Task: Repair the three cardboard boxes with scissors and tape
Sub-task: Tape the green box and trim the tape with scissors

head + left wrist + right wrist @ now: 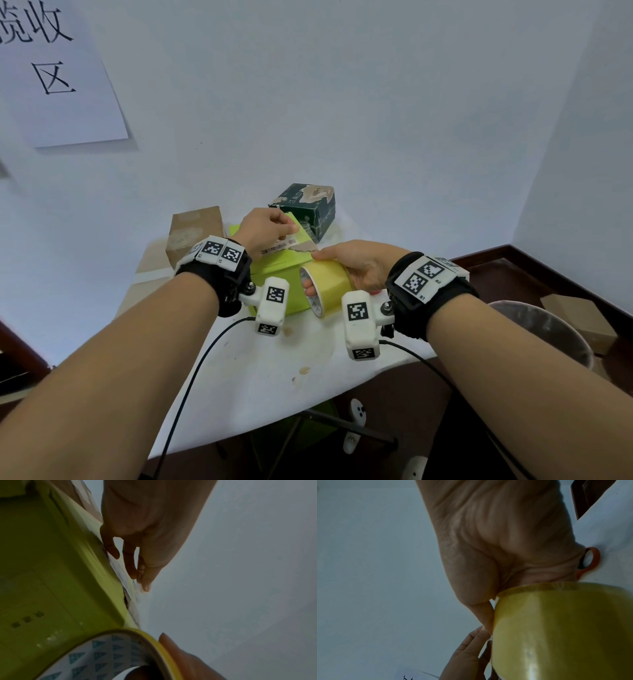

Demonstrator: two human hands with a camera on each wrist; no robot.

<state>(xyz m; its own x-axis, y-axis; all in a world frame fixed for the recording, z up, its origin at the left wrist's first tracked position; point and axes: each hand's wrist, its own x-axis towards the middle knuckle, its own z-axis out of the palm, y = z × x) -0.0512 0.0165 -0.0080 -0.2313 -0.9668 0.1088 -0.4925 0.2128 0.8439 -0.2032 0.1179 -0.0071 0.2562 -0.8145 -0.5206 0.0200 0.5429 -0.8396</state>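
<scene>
Both forearms reached forward over the white table (pixel 260 359), palms down, wrists strapped with marker-covered trackers. The left hand (pixel 265 228) sat on top of the yellow-green cardboard box (pixel 274 270), fingers curled down, pinching a thin strip at the box's torn white label by the far top edge; the left wrist view showed thumb and forefinger meeting on that pale strip (pixel 139 586). The right hand (pixel 352 263) grasped the wide roll of yellow-tinted packing tape (pixel 325 286), fingers hooked through the core, thumb stretched along the top toward the left hand, its tip near the torn patch. The roll lay against the box's near right side, core opening facing the camera.

The yellow-green box stood mid-table, just ahead of both hands. A plain brown cardboard box (pixel 193 233) stood at the far left edge, a dark green printed carton (pixel 308 209) at the far edge behind the left hand.

An orange scissor handle loop (pixel 590 559) peeked out behind the right palm in the right wrist view; blades hidden, so its resting place could not be told. Both wrist views were dim. Whether tape was already pulled free from the roll was hard to make out. A grey bin (pixel 555 329) stood on the floor right of the table, partly cut off by the right arm.
</scene>
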